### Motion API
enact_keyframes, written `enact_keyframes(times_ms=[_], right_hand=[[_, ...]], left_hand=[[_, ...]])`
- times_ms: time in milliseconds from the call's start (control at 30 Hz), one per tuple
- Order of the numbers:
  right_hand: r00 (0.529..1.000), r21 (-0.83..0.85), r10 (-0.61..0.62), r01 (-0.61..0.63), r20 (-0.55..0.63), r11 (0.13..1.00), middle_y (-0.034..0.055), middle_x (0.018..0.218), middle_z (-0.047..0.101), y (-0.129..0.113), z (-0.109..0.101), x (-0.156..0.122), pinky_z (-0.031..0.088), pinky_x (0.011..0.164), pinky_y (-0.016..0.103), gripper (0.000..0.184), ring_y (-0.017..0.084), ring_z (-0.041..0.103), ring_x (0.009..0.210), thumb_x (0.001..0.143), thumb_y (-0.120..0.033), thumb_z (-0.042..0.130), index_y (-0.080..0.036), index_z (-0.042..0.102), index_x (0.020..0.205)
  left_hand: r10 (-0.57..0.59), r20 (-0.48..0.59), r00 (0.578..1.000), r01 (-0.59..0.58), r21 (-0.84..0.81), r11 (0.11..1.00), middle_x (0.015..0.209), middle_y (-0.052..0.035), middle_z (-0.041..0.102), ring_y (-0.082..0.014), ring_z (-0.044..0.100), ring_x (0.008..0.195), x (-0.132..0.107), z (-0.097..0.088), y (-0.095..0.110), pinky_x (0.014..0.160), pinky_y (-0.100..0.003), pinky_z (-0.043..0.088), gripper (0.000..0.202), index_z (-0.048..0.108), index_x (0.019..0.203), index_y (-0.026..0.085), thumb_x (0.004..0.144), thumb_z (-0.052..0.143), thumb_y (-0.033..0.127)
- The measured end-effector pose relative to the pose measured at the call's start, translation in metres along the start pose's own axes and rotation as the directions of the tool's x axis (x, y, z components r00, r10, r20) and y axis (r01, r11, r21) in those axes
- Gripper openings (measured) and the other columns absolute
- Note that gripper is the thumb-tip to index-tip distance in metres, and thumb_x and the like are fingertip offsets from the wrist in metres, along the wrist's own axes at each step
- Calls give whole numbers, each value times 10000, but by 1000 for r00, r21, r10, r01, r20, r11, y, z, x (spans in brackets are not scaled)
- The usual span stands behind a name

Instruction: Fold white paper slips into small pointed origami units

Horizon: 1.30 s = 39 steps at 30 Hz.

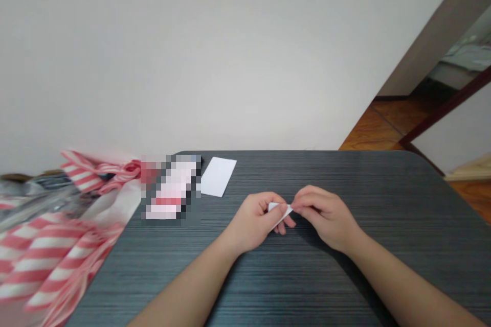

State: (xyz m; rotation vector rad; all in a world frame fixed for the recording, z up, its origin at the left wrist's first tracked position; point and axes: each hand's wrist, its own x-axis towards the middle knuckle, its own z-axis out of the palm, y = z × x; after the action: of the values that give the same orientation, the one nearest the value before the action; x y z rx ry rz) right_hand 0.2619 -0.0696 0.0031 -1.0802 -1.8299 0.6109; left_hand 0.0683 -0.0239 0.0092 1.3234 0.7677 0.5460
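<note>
Left hand (251, 223) and right hand (332, 218) pinching small white paper (285, 215), dark table (391, 199), white card (219, 177), red-and-white striped material (48, 250)

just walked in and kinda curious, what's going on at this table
A person is working a small white piece, seemingly paper, with both hands just above the dark table. The left hand grips it between thumb and fingers, while the right hand appears to pinch its pointed end. A flat white sheet lies farther back, beside a pixelated item.
</note>
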Motion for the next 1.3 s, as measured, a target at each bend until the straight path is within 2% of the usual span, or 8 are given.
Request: enact_keyframes(times_ms=[167,367,467,567,667,733,967,1300], right_hand=[[996,-84,-85,84,-2,993,62,878,677,1,1,-2,511,716,254,182,150,657,793,937,-94,563,-193,715,925],[990,-107,-137,140,41,984,62,887,683,-1,0,-3,510,719,246,211,148,660,799,946,-91,543,-200,723,942],[996,-71,-85,87,36,994,54,894,688,-1,1,-2,508,733,251,192,151,662,811,942,-109,552,-208,717,934],[997,-39,83,-83,1,996,38,858,683,-1,1,-1,501,690,248,182,137,643,727,936,-112,527,-196,686,965],[965,-56,264,-263,13,963,-2,707,638,-3,0,2,454,582,231,179,118,580,582,938,-131,493,-180,663,908],[948,-85,311,-306,61,948,-21,626,594,-5,-1,4,419,554,228,201,118,550,554,940,-162,499,-180,648,806],[952,-141,261,-240,160,961,-13,658,598,-8,-2,4,405,603,235,215,128,546,618,920,-176,535,-181,599,715],[964,-149,220,-199,148,969,-5,690,587,-5,-2,3,405,613,236,200,133,542,641,927,-170,524,-189,558,731]], left_hand=[[-31,60,998,35,-58,998,701,-60,725,-98,594,536,1,-2,-1,507,-181,434,274,624,802,129,894,613,388],[-50,92,995,51,-10,999,668,-57,702,-107,586,542,2,-3,-2,489,-184,409,331,611,788,135,922,558,433],[-36,70,997,34,30,999,645,-33,675,-99,563,540,1,-2,0,500,-186,403,320,594,768,143,930,542,414],[-19,53,998,14,89,996,641,-12,653,-87,536,541,0,-1,3,513,-183,396,305,589,758,148,941,523,384],[-14,65,998,3,162,987,667,-13,664,-84,532,560,-1,0,7,531,-182,395,298,610,754,148,946,511,353],[-14,71,997,0,202,979,667,-14,667,-83,524,551,-1,1,9,528,-183,387,304,625,740,147,944,510,340],[-21,54,998,9,226,974,628,-13,659,-90,519,521,-2,2,14,510,-191,379,295,653,723,145,920,532,329],[-15,39,999,6,202,979,698,-37,686,-103,554,562,-1,2,9,524,-197,392,299,640,770,144,936,511,357]])
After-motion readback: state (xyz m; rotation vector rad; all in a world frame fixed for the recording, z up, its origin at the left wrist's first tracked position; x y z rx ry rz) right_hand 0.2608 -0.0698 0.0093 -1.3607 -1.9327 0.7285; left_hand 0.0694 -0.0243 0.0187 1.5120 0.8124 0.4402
